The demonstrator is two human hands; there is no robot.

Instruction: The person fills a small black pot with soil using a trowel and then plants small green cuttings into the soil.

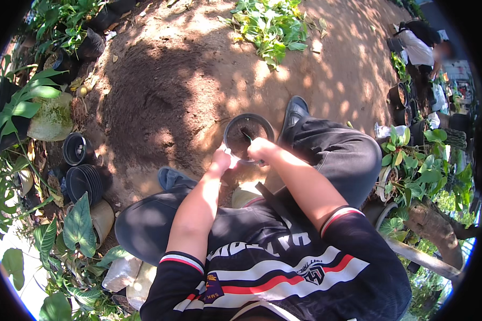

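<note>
A round black plastic plant pot with dark soil in it stands on the ground between my legs. My left hand is closed on the pot's near left rim. Over the near right part of the pot, my right hand grips a small hand tool whose dark end points into the soil. Its exact kind cannot be made out, as my fingers cover most of it. A broad mound of dark, loose soil spreads beyond the pot to the left.
At left are a stack of nested black pots, a single black pot and a mossy pale pot. Cut leafy stems lie ahead. Potted plants line the right side, where another person bends down farther off.
</note>
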